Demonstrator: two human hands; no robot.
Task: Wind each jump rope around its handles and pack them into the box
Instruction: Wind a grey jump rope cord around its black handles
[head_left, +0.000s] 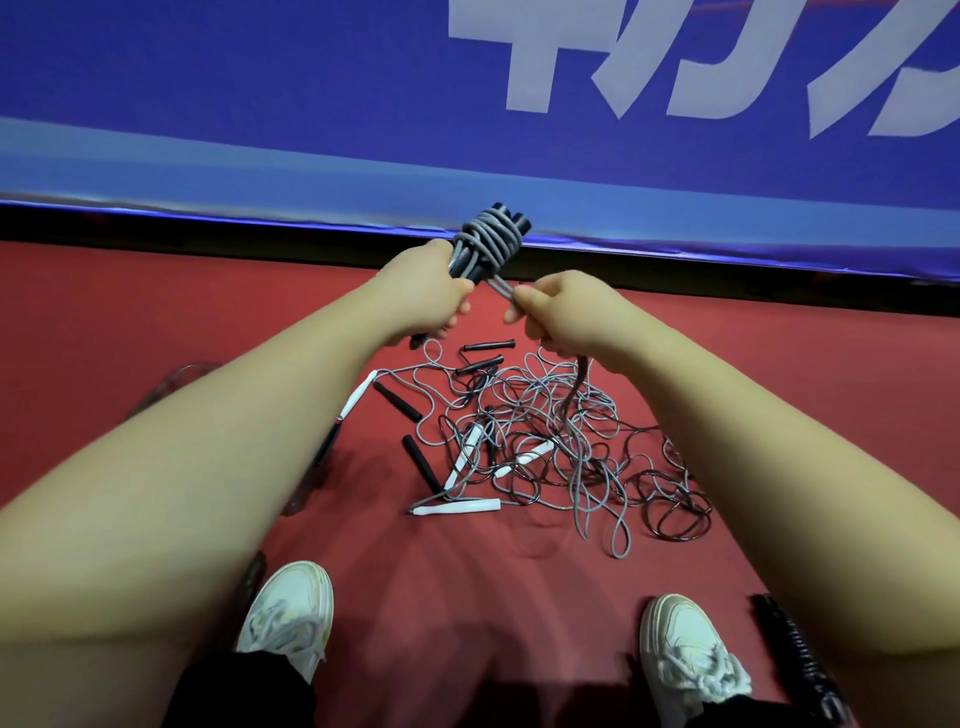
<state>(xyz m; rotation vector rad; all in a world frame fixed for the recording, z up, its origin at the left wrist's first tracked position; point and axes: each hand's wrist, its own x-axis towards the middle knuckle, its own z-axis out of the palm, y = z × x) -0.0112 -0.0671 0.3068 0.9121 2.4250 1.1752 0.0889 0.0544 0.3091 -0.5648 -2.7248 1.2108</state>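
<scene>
The left hand (431, 296) grips the paired black handles (519, 221), their long axis tilted up toward the floor's (156, 322) far edge, wound with grey rope (485, 241) whose tail the right hand (561, 317) pinches.

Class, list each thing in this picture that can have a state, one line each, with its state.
Gray rope, mostly wound around its black handles, tail loose.
Left hand, grips the handles.
Right hand, pinches the rope's tail.
Rope pile, tangled, unwound, on the floor.
Black rope by the right shoe, looks wound.
</scene>
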